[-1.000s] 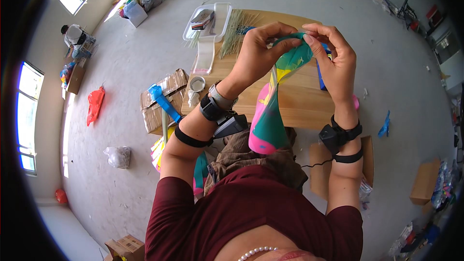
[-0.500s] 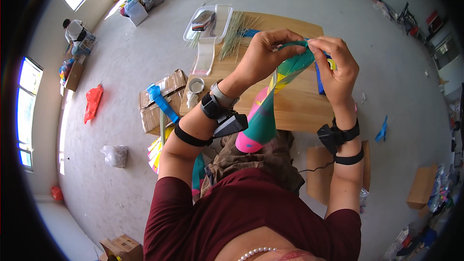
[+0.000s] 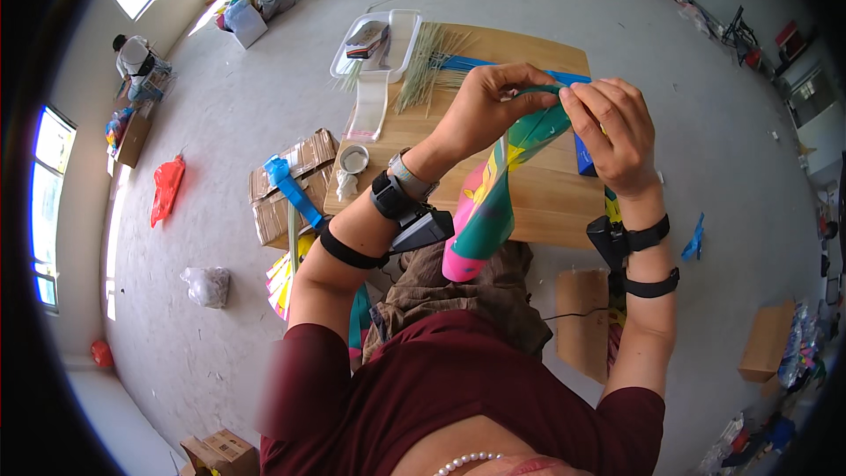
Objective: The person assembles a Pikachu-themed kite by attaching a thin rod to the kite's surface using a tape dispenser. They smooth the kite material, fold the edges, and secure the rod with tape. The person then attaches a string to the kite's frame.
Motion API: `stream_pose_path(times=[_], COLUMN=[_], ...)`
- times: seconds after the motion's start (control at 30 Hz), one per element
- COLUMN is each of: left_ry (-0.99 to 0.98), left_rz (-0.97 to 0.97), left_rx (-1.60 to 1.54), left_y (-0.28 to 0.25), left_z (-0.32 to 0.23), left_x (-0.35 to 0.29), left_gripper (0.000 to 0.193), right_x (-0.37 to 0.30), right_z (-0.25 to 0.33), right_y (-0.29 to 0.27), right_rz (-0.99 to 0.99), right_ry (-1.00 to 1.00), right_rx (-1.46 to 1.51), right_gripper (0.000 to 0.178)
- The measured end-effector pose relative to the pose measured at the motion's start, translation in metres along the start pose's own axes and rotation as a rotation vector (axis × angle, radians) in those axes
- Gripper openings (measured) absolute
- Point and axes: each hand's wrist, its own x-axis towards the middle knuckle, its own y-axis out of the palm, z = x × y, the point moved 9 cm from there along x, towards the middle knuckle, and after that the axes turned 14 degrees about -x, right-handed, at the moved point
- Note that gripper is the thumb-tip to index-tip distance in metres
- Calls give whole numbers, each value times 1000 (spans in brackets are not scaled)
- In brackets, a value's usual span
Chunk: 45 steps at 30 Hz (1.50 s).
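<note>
Raised over the table, a thin, flexible strip (image 3: 491, 222) in green, yellow and pink hangs twisted from my hands, its pink lower end curling above my lap. Whether it is cloth or plastic film I cannot make out. My left hand (image 3: 490, 113) pinches the green upper edge between thumb and fingers. Close beside it, my right hand (image 3: 619, 134) has its fingertips closed on the same edge at the corner. The exact spot between the fingertips is partly covered by the fingers.
On the wooden table (image 3: 551, 203) lie thin pale-green sticks (image 3: 429, 66), a clear plastic tray (image 3: 406, 40) with a dark box (image 3: 367, 38), and a roll of tape (image 3: 354, 159). Flattened cardboard (image 3: 295, 167) sits left, a carton (image 3: 582, 322) right. A person (image 3: 137, 62) works far left.
My right hand has turned and its forearm has shifted slightly right. The strip's hanging end has swung a little right and shows more yellow and pink. My left hand keeps its pinch.
</note>
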Motion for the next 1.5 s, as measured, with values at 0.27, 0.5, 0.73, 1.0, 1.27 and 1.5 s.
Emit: stream_pose_path(times=[0.27, 0.5, 0.73, 1.0, 1.27, 1.5], left_ry=[-2, -19, 5, -67, -120, -135], left_rz=[-11, -46, -16, -86, -125, -173], left_rx=[10, 43, 176, 200, 190, 123], left_y=[0, 2, 3, 1, -5, 12], left_z=[1, 7, 12, 25, 29, 25], left_x=[3, -1, 1, -1, -4, -4], left_gripper=[20, 18, 19, 19, 15, 14], right_x=[0, -7, -14, -44, -361, -519], right_z=[-19, -37, -38, -45, -136, -100], right_y=[-5, 36, 40, 63, 167, 241], right_rz=[-26, 230, 225, 327, 512, 772], right_ry=[258, 709, 666, 791, 1340, 1377], right_rx=[241, 630, 472, 778, 491, 452], right_gripper=[14, 14, 16, 15, 30, 24])
